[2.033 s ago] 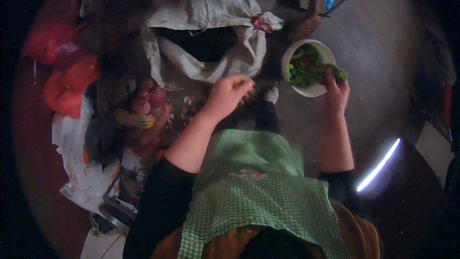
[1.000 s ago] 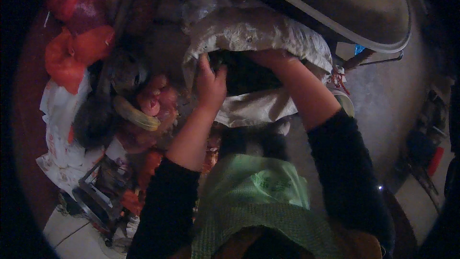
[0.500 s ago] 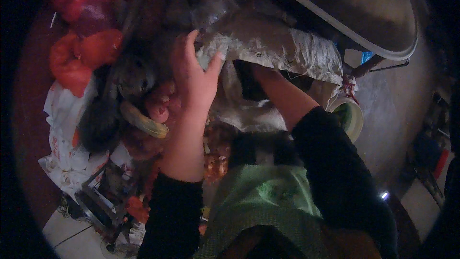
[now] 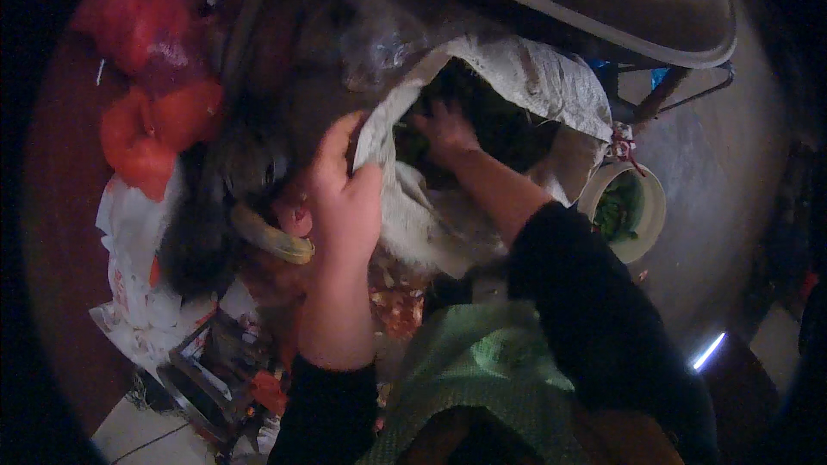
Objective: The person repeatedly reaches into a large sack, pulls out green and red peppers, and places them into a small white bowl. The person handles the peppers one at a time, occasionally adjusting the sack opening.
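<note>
A white woven sack (image 4: 551,95) gapes in the middle of the view, with dark green leaves (image 4: 517,138) inside its mouth. My left hand (image 4: 345,172) is closed on the sack's left rim, thumb on the near side. Through the opening reaches my right hand (image 4: 448,131), fingers apart and a little blurred, over the leaves at the left of the sack. Nothing shows in its grasp, though the fingertips are dim against the dark greens.
Right of the sack stands a pale bucket (image 4: 659,207) with green leaves. A large dark tub (image 4: 603,0) on a metal frame overhangs the far side. At left are red bags (image 4: 164,120), a white plastic bag (image 4: 142,250) and a long yellowish vegetable (image 4: 271,235). A green mesh cloth (image 4: 431,379) lies nearest me.
The sack's mouth has been spread wide, baring the leaves. My left hand has lowered and closed on the rim; my right hand, hidden inside before, now shows.
</note>
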`<state>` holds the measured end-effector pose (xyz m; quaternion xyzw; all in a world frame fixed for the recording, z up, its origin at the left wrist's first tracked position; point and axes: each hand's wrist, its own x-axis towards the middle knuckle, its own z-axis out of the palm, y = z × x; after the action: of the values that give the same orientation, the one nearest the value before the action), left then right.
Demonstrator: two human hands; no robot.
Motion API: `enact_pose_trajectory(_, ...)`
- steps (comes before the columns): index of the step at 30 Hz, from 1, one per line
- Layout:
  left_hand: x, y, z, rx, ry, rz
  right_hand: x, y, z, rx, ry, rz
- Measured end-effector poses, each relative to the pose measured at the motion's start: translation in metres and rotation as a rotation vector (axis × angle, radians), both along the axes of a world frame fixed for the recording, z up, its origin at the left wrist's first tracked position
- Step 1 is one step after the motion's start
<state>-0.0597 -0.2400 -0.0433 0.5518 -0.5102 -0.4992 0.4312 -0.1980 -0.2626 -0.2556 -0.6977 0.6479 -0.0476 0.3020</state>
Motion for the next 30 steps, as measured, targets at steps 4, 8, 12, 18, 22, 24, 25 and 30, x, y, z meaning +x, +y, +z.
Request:
enact_pose_trajectory(4, 0.012, 0.0, 0.033, 0.136, -0.006, 0.031, 0.0, 0.015, 0.008, 0.091, -0.15, -0.022)
enact_pose_trajectory(8, 0.025, -0.026, 0.037, 0.05, -0.06, 0.04, -0.012, 0.025, 0.022, 0.184, -0.135, 0.093)
enact_pose_trajectory(12, 0.018, -0.037, 0.028, 0.063, -0.119, -0.038, -0.049, 0.052, 0.054, -0.041, -0.362, -0.207)
enact_pose_trajectory(18, 0.019, -0.044, -0.006, 0.081, -0.612, -0.104, -0.099, 0.066, 0.128, 0.041, -0.901, -0.312)
enact_pose_trajectory(22, 0.022, -0.038, -0.013, -0.038, -0.727, -0.107, -0.117, 0.068, 0.161, 0.103, -1.122, -0.329)
enact_pose_trajectory(24, 0.014, -0.026, -0.008, -0.112, -0.848, -0.108, -0.122, 0.067, 0.164, 0.081, -1.154, -0.355)
enact_pose_trajectory(25, 0.014, -0.018, -0.002, -0.27, -0.838, -0.091, -0.121, 0.066, 0.164, 0.104, -1.181, -0.387)
enact_pose_trajectory(30, -0.005, 0.025, 0.013, -0.251, -0.548, -0.133, -0.106, 0.053, 0.149, 0.107, -1.089, -0.593)
